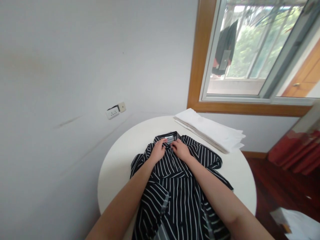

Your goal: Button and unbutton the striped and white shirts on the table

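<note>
A black shirt with white stripes point(175, 166) lies front side up on a round white table point(115, 166). Its buttoned front faces me, and the lower part reaches past the near edge of the view. At the collar, my left hand point(158, 151) grips the left side of the neckline with bent fingers. Opposite it, my right hand point(180, 150) pinches the collar's right side near the top button. A pale label point(170, 139) shows inside the neck between both hands. The fingertips are partly hidden in the cloth.
A stack of white sheets point(210, 130) lies at the table's far right. Behind are a wall with a socket point(113, 112) and a wood-framed window point(196, 66). A red curtain point(295, 151) hangs at right, and a white item point(297, 223) sits low at right.
</note>
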Tool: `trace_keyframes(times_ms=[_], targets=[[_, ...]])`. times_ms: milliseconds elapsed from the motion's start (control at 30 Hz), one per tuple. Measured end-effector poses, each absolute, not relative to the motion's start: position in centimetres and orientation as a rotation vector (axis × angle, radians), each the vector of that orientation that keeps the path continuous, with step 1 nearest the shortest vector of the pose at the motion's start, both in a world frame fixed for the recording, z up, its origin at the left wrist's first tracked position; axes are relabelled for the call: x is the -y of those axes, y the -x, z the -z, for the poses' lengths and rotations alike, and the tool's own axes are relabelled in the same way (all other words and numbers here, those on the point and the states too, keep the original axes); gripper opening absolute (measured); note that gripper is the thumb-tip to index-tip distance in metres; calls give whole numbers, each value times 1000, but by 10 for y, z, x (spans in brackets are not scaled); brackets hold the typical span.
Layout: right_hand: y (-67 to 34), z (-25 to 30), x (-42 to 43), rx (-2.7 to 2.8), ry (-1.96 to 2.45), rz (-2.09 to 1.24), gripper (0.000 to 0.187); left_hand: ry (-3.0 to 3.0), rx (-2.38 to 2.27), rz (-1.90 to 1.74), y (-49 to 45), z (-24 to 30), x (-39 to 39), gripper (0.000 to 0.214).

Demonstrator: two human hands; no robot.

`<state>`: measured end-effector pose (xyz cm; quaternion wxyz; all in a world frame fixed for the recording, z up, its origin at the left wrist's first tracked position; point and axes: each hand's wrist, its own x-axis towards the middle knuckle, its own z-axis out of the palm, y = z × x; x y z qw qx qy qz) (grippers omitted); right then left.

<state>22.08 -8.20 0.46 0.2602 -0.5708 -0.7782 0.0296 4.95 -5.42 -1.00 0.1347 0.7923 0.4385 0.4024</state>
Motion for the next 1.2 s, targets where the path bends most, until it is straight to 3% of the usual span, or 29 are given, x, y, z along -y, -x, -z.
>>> trace_keyframes(times_ms=[100,400,800,1200], targets=[[-224,-2,80,2007,1436,-87,15,-2281,-1198,-1143,-50,10,53,50],[-227,2,73,1989,1163,-94,17,-2479,-1237,-1065,-52,13,54,32],[-231,-2,68,1784,1145,-310,13,-2563,-1310,-1020,-53,2,59,28],[-231,-5,70,1825,1177,-282,13,-2474,-1229,-989,-54,-1,57,27]])
